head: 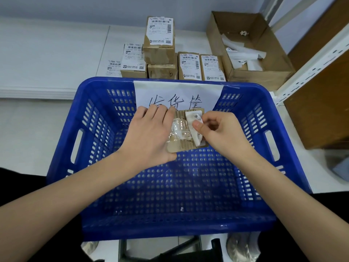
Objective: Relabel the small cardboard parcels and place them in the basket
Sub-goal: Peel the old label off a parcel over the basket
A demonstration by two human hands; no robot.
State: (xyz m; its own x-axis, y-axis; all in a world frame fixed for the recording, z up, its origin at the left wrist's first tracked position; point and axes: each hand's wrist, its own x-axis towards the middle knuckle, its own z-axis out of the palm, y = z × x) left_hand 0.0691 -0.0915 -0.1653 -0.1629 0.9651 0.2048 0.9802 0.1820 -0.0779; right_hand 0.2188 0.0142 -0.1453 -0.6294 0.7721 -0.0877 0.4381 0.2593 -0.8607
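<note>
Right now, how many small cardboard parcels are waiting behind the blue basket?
5, perhaps more hidden: left parcel, top parcel stacked on an unlabelled parcel, then two side by side.

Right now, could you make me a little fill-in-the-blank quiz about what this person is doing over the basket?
1. The left hand holds a small cardboard ____ above the basket.
2. The right hand pinches a white ____ on it.
3. The basket's colour is ____.
4. The paper sign hangs on the basket's ____ wall.

Missing words: parcel; label; blue; far
</note>
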